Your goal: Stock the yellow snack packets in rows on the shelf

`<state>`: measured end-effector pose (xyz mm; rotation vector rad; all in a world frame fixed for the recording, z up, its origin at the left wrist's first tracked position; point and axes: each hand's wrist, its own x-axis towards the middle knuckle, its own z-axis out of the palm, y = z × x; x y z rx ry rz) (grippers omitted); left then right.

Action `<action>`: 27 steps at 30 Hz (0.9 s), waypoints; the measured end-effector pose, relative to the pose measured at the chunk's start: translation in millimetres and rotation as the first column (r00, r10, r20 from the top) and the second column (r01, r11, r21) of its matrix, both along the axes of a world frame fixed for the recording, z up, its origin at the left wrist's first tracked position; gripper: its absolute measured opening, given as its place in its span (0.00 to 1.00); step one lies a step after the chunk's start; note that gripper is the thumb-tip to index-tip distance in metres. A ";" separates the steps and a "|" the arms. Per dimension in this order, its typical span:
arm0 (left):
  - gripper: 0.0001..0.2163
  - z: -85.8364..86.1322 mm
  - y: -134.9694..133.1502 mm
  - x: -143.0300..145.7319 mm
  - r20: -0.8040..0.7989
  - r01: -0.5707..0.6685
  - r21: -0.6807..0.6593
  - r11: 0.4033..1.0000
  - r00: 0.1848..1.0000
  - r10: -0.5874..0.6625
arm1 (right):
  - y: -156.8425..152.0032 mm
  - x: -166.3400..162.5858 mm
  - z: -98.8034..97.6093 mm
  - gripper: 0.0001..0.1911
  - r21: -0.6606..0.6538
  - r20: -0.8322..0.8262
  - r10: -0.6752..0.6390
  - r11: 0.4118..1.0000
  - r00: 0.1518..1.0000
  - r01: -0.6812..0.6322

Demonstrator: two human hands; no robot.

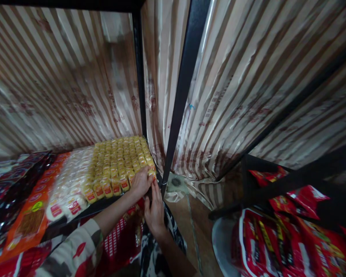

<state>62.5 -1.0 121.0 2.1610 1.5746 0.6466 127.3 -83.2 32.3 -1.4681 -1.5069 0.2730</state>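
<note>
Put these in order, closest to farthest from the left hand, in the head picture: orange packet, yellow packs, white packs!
1. Yellow packs: right at the left hand.
2. White packs: left of the yellow ones.
3. Orange packet: left of the white packs.

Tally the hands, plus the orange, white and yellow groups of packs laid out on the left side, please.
Hands (left hand, right hand): 2
Orange group: 1
White group: 1
Yellow group: 1
Total: 5
</note>
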 end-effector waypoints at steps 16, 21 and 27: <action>0.11 -24.2 30.6 26.1 -0.252 0.078 0.119 0.990 0.967 -0.046 | 42.1 10.9 -38.6 0.35 -0.016 -0.013 -0.016 1.000 1.000 0.015; 0.13 -27.9 31.2 24.2 -0.311 0.033 0.130 0.991 0.950 0.009 | 53.3 13.0 -41.6 0.36 -0.023 0.008 -0.007 1.000 1.000 0.007; 0.12 -24.6 32.6 26.1 -0.317 -0.015 0.065 0.998 0.948 0.034 | 58.9 15.5 -43.6 0.33 0.002 0.024 0.002 1.000 1.000 -0.002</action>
